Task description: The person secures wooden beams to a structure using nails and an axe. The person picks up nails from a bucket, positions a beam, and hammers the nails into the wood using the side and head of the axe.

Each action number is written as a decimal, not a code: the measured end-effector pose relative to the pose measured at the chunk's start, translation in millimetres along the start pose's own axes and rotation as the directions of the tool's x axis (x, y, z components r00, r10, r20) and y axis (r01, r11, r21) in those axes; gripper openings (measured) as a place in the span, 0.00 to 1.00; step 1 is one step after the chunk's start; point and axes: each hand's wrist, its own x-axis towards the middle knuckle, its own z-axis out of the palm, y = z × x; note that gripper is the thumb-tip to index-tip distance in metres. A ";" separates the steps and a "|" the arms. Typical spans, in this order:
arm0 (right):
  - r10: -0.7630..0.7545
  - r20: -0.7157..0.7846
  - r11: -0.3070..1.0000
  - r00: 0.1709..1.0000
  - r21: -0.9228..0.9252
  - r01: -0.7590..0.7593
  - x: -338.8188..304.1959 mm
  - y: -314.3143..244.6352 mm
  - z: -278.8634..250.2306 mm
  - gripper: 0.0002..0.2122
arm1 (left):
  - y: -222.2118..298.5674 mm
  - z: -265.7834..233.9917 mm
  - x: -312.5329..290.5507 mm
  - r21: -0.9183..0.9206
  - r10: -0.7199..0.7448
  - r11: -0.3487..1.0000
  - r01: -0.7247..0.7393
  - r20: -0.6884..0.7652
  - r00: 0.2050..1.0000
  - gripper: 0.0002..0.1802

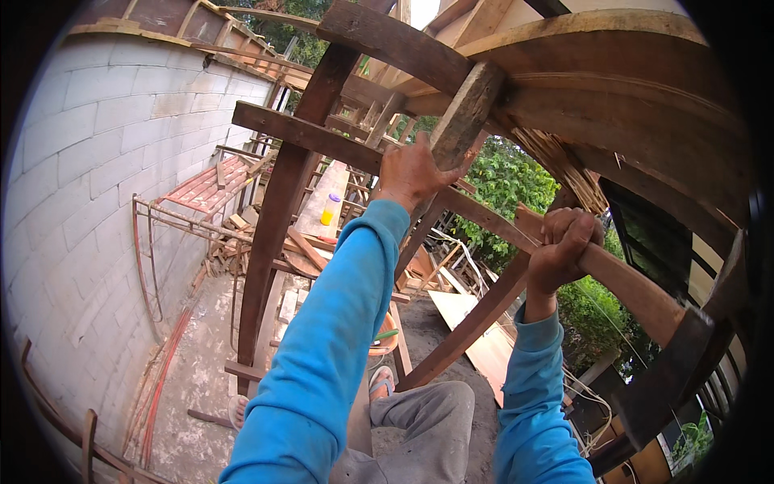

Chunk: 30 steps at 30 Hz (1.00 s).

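Note:
My left hand is closed around a short, weathered wooden board, whose upper end leans against dark crosspieces. Behind this hand runs a dark horizontal timber, joined to a thick upright post. To the right, my right hand is wrapped round the wooden handle of an axe. Its dark, flat metal head points down at the lower right, apart from the board. Both forearms wear blue sleeves.
A grey block wall stands on the left, with a rusty metal scaffold frame beside it. Scrap wood lies below. A yellow bottle sits on a plank. Curved wooden panels hang overhead. My sandalled foot shows underneath.

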 end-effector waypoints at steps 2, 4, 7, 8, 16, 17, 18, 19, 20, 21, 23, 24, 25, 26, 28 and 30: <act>0.118 -0.048 0.978 0.992 -0.169 -0.125 -11.2 65.3 -4.3 0.16 | 12.8 14.8 -4.3 -0.035 0.000 0.999 0.000 0.021 1.000 0.51; 0.801 0.095 0.383 0.591 -0.840 -0.384 9.1 89.5 -9.5 0.15 | 15.6 6.6 -4.2 -0.039 -0.014 0.999 0.016 0.034 0.999 0.51; 0.603 0.268 0.665 0.752 -0.690 -0.287 -3.7 53.3 1.9 0.15 | 7.1 2.0 2.7 -0.033 -0.018 0.999 0.019 0.037 0.999 0.51; 0.511 0.257 0.754 0.821 -0.593 -0.283 -8.5 36.0 3.4 0.16 | 3.6 0.8 -2.6 -0.020 -0.012 1.000 0.013 0.028 1.000 0.51; 0.618 0.135 0.572 0.775 -0.752 -0.326 3.3 88.5 -14.6 0.15 | 10.4 0.7 0.0 -0.055 -0.023 0.998 0.025 0.022 0.999 0.49; 0.669 0.120 0.518 0.733 -0.783 -0.344 -0.6 76.5 -21.6 0.14 | 13.7 3.0 -5.5 -0.043 -0.018 0.999 0.019 0.029 0.999 0.49; 0.689 0.125 0.487 0.714 -0.809 -0.328 9.9 67.3 -21.0 0.14 | 16.3 7.8 0.6 -0.034 -0.005 0.999 0.005 -0.006 1.000 0.48; 0.565 0.186 0.643 0.804 -0.710 -0.288 -3.7 58.6 -22.7 0.13 | 10.1 5.7 -4.6 0.003 -0.011 1.000 0.011 -0.005 1.000 0.48; 0.554 0.158 0.759 0.818 -0.498 -0.418 -8.0 47.6 -22.1 0.15 | 4.4 2.5 -3.1 -0.005 0.000 1.000 0.000 0.008 1.000 0.47; 0.350 0.124 0.866 0.929 -0.420 -0.270 -6.6 35.7 -24.5 0.18 | 4.0 1.4 -0.7 -0.010 0.008 1.000 -0.009 -0.010 1.000 0.47; 0.130 0.028 0.991 0.991 -0.009 -0.130 7.3 -3.4 -3.4 0.18 | -2.3 5.1 -4.6 -0.012 0.011 1.000 -0.012 -0.021 1.000 0.47; 0.062 0.001 0.997 0.998 0.044 -0.062 10.8 5.7 -0.8 0.18 | 0.2 6.6 -2.1 -0.014 0.000 1.000 0.000 -0.014 1.000 0.48; 0.000 -0.029 0.996 1.000 0.087 0.002 15.4 22.4 0.9 0.18 | 3.9 6.2 0.4 -0.021 -0.012 1.000 0.012 0.001 1.000 0.48; 0.397 0.162 0.876 0.904 -0.359 -0.321 15.2 59.9 -14.6 0.18 | 13.9 12.0 -5.4 -0.042 -0.020 0.999 0.022 0.032 0.999 0.48; 0.749 0.102 0.517 0.655 -0.708 -0.481 13.4 93.5 -24.0 0.18 | 14.1 5.2 -4.3 -0.016 -0.031 0.999 0.031 0.024 0.999 0.48; 0.725 0.021 0.520 0.688 -0.671 -0.528 23.2 90.2 -28.9 0.17 | 12.0 9.2 -2.5 0.011 0.009 1.000 -0.009 -0.019 1.000 0.49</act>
